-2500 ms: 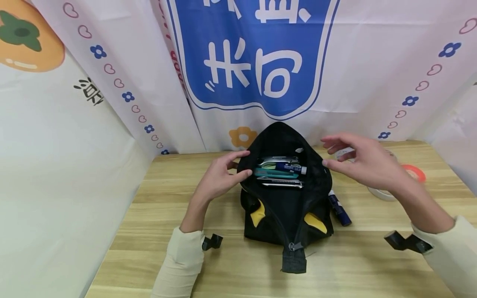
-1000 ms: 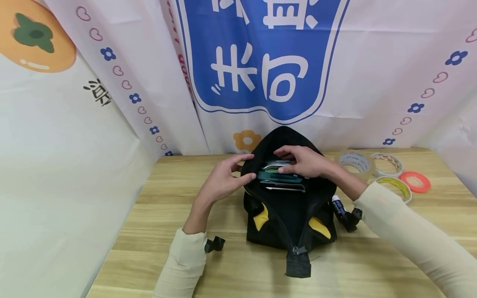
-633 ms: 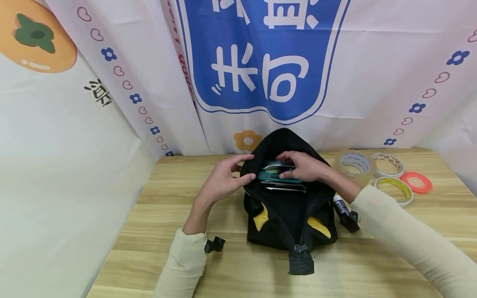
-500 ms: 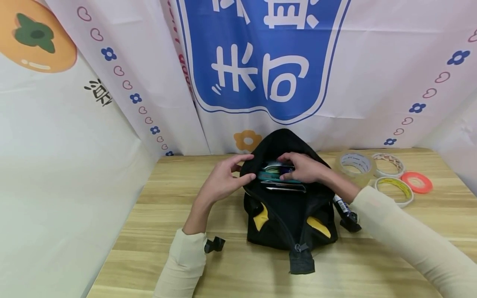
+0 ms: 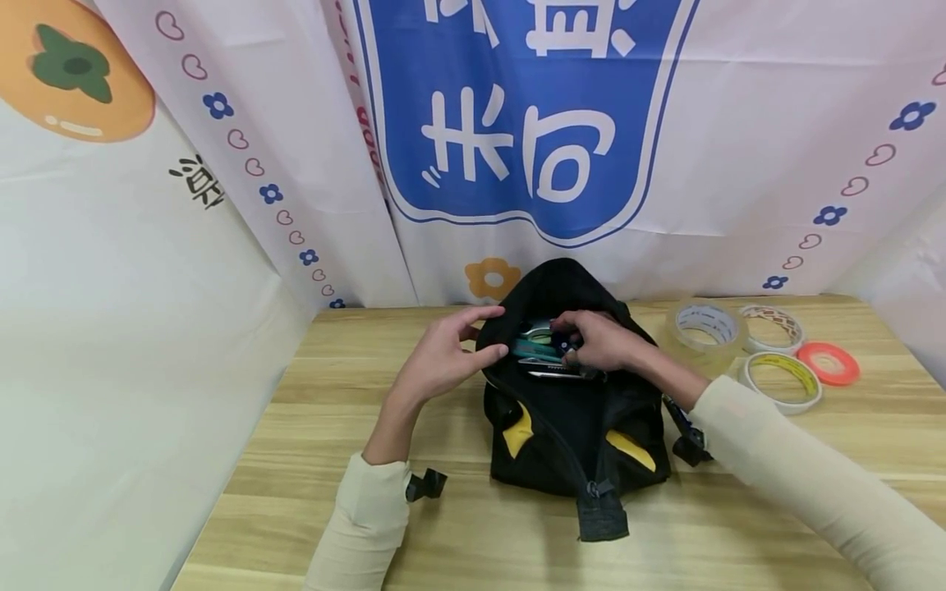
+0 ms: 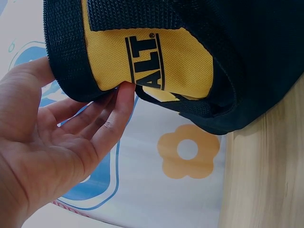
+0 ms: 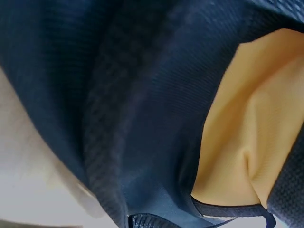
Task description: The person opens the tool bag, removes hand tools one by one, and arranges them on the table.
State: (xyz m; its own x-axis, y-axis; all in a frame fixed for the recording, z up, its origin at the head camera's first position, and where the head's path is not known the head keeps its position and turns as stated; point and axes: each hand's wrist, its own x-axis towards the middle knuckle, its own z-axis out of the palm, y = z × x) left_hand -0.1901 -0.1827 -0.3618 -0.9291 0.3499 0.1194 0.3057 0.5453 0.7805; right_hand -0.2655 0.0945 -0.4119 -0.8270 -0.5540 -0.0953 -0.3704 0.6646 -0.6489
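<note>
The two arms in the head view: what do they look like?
They're a person's, with a plain cream fabric left sleeve and matching right sleeve, a small black blocky device at each cuff. The left hand and right hand wear no gloves.

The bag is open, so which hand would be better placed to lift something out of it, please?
Probably the right hand: it reaches inside the bag and seems to pinch the blue tube, while the left hand holds the rim.
</note>
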